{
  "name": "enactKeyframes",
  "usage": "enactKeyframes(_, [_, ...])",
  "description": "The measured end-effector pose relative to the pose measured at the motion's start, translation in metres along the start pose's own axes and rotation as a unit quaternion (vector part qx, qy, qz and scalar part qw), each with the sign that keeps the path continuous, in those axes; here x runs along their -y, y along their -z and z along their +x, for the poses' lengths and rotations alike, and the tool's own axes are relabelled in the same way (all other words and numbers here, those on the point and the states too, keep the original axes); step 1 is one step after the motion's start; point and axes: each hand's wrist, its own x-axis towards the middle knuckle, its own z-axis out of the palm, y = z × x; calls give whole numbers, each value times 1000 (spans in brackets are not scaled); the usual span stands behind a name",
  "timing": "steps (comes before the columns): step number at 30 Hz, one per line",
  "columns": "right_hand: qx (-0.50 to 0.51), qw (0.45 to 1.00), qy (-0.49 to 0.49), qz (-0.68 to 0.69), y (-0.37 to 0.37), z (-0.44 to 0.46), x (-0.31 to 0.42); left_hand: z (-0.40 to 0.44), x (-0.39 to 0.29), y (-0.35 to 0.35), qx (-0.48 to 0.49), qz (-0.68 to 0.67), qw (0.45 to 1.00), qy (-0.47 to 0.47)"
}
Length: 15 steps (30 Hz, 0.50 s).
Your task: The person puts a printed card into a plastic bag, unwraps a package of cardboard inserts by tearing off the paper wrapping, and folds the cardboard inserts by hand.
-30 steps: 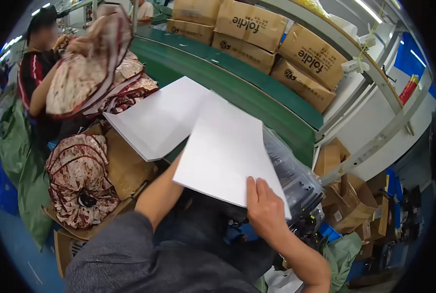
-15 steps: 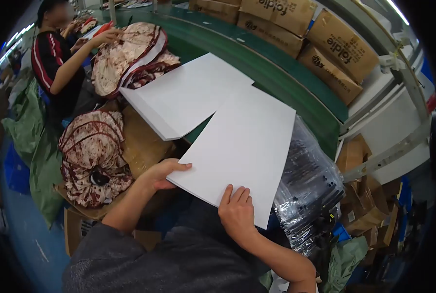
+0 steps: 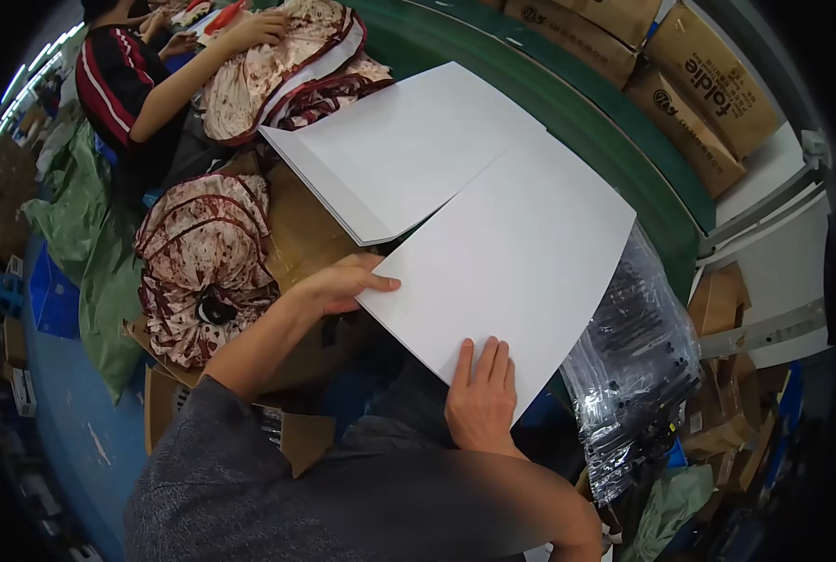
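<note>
A white stack of sheets lies tilted toward me over the near edge of the green table. My left hand grips its left corner, thumb on top and fingers beneath. On its near edge rests my right hand, fingers extended over the top surface. A second white stack lies to the left, its inner edge touching or just under the first. Right of the sheets are clear plastic bags with dark parts inside.
Gathered red-and-cream fabric sits in a box at left. A co-worker handles similar fabric at the upper left. Cardboard boxes stand beyond the green table. Green sacking hangs at left.
My left hand, earlier hidden under the sheets, now holds the left corner. My right hand has moved from the right end to the middle of the near edge. The view has shifted.
</note>
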Motion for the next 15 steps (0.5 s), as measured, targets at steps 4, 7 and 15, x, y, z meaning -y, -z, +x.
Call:
enactKeyframes(4, [-26, 982, 5, 188, 10, -21, -26, -1, -2, -2, -21, 5, 1000, -3])
enactKeyframes(7, [-83, 949, -32, 301, 2, -63, -47, -3, -4, -4, -23, 22, 999, 0])
enactKeyframes(15, [-152, 450, -551, 686, -16, -81, -16, -8, -2, -11, -45, 120, 991, -41])
